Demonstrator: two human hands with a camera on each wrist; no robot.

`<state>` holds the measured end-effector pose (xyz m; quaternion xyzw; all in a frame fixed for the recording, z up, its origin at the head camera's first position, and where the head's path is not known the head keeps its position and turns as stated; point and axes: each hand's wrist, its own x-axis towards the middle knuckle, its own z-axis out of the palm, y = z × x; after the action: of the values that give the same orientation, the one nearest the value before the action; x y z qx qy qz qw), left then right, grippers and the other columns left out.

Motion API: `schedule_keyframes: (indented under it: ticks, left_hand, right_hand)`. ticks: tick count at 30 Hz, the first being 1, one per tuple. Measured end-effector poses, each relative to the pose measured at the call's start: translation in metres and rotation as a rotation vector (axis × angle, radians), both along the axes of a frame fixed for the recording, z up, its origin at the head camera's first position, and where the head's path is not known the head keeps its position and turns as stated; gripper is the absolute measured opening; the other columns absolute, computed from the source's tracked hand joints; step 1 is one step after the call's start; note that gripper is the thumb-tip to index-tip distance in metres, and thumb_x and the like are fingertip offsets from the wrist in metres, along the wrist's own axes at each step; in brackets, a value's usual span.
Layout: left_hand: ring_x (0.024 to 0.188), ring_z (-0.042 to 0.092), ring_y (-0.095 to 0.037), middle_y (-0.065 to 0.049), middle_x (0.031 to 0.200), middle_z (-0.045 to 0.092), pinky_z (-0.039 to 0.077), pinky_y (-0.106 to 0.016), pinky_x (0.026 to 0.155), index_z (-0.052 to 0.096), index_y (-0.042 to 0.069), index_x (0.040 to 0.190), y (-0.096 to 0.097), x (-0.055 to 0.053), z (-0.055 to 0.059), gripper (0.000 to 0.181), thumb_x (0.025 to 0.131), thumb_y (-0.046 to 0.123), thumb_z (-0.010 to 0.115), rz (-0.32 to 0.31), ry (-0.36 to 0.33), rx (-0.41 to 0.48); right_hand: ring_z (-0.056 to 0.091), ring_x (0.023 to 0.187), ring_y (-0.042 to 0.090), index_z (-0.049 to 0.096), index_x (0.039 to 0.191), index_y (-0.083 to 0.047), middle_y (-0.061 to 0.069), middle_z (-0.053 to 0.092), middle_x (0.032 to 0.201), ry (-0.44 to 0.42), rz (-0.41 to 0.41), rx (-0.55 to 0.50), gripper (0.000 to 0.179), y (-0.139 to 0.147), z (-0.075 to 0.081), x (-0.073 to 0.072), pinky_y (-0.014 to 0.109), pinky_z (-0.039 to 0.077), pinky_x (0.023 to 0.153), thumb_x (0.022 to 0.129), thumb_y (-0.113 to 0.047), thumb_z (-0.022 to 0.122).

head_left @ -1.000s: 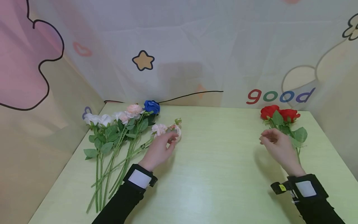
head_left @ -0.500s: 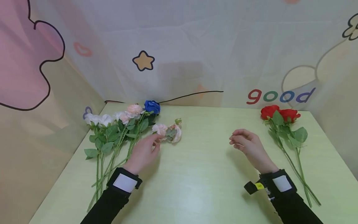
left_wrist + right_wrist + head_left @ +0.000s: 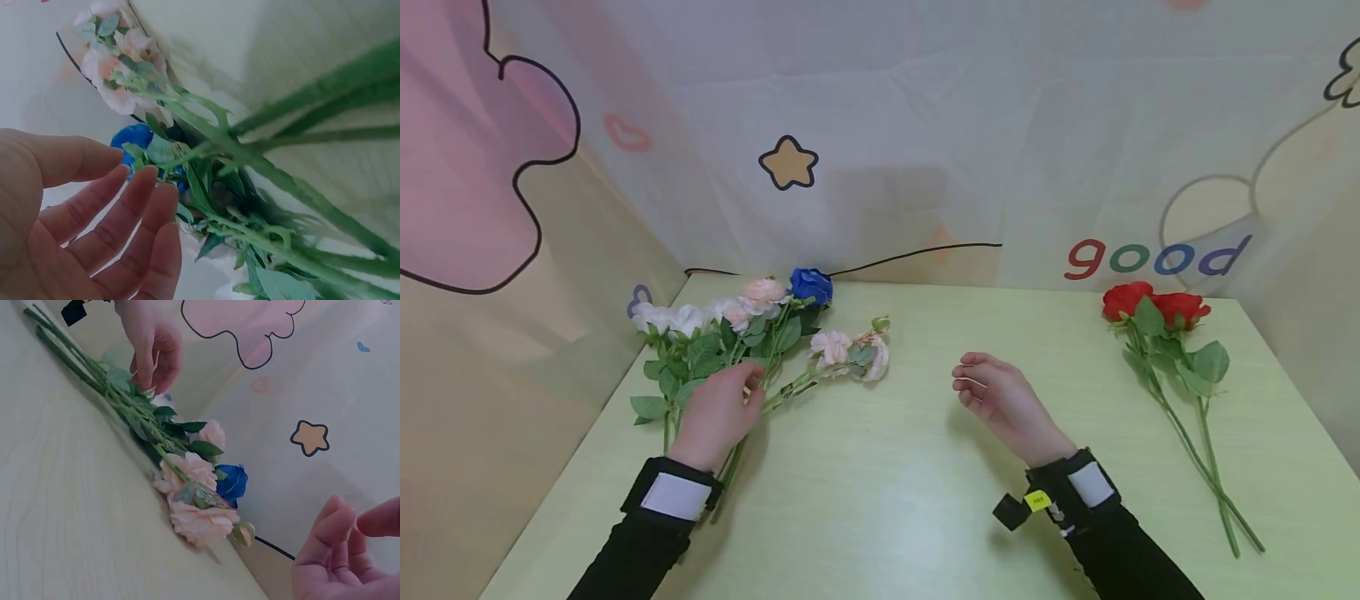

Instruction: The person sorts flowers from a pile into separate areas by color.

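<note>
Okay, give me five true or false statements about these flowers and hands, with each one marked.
1. The blue rose lies to the left of the two red roses. True.
2. The right hand grips the blue rose. False: the right hand holds nothing.
3. The stems of the two red roses cross. True.
4. The white flowers lie right of the red roses. False: the white flowers lie to their left.
5. A star is printed on the backdrop. True.
</note>
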<state>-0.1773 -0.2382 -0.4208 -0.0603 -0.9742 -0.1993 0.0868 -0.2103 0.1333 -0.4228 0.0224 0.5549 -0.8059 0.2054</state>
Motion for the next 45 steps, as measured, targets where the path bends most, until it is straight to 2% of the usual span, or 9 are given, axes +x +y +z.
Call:
schedule_keyframes:
  ticks: [3,8,12,15,21,30,39,45]
  left_hand:
    - [0.062,0.058,-0.018,-0.015,0.094,0.072,0.043,-0.030,0.053,0.068,-0.001,0.111,-0.006,0.003,0.002,0.020,0.094,0.006,0.062,0.008,-0.033,-0.018]
    - [0.071,0.066,-0.023,-0.014,0.092,0.073,0.050,-0.035,0.057,0.070,0.000,0.108,-0.010,0.005,-0.002,0.019,0.092,0.009,0.066,-0.019,-0.096,-0.074]
    - [0.072,0.067,-0.023,-0.012,0.091,0.074,0.051,-0.036,0.059,0.070,0.002,0.106,-0.010,0.006,-0.005,0.018,0.093,0.015,0.068,-0.017,-0.169,-0.087]
    - [0.068,0.064,-0.020,-0.009,0.086,0.072,0.049,-0.034,0.058,0.070,0.003,0.101,-0.009,0.007,-0.006,0.016,0.093,0.017,0.070,-0.007,-0.198,-0.095]
    - [0.066,0.062,-0.020,-0.007,0.080,0.070,0.048,-0.035,0.057,0.072,0.004,0.093,-0.008,0.008,-0.006,0.008,0.089,0.011,0.073,-0.005,-0.176,-0.105]
    - [0.063,0.058,-0.021,-0.006,0.073,0.064,0.045,-0.035,0.054,0.069,0.006,0.087,-0.008,0.004,-0.009,0.008,0.086,0.010,0.076,0.044,-0.191,-0.146]
    - [0.067,0.062,-0.022,-0.008,0.079,0.070,0.048,-0.037,0.057,0.074,0.004,0.090,-0.009,0.005,-0.010,0.004,0.087,0.007,0.073,0.014,-0.195,-0.112]
    - [0.069,0.064,-0.024,-0.012,0.084,0.071,0.049,-0.037,0.058,0.071,0.000,0.093,-0.009,0.005,-0.008,0.007,0.089,0.006,0.069,0.015,-0.190,-0.063]
  right_hand:
    - [0.058,0.085,0.011,0.051,0.107,-0.011,-0.003,0.060,0.094,-0.046,0.003,-0.069,0.005,-0.010,-0.002,0.001,0.016,0.052,0.078,0.105,-0.010,0.047]
    - [0.057,0.084,0.011,0.050,0.108,-0.010,-0.002,0.059,0.093,-0.080,0.019,-0.135,0.007,-0.023,-0.005,0.004,0.016,0.050,0.077,0.104,-0.007,0.045]
    - [0.057,0.084,0.010,0.049,0.107,-0.010,-0.002,0.059,0.093,-0.071,0.039,-0.145,0.008,-0.029,-0.006,0.007,0.016,0.050,0.077,0.104,-0.007,0.043]
    - [0.056,0.084,0.010,0.049,0.106,-0.010,-0.002,0.058,0.094,-0.067,0.045,-0.140,0.008,-0.031,-0.008,0.008,0.016,0.050,0.077,0.104,-0.007,0.043]
    - [0.057,0.083,0.010,0.049,0.108,-0.010,-0.002,0.058,0.094,-0.069,0.051,-0.134,0.008,-0.034,-0.011,0.010,0.016,0.049,0.076,0.104,-0.007,0.043]
    - [0.057,0.082,0.011,0.049,0.108,-0.010,-0.002,0.059,0.092,-0.071,0.044,-0.120,0.007,-0.038,-0.011,0.010,0.017,0.049,0.076,0.104,-0.008,0.044]
    - [0.057,0.082,0.010,0.050,0.107,-0.009,-0.002,0.060,0.091,-0.055,0.057,-0.123,0.007,-0.036,-0.012,0.009,0.017,0.050,0.075,0.104,-0.007,0.044]
    - [0.058,0.081,0.010,0.050,0.106,-0.009,-0.003,0.060,0.091,-0.053,0.055,-0.118,0.006,-0.035,-0.013,0.009,0.017,0.050,0.074,0.104,-0.007,0.045]
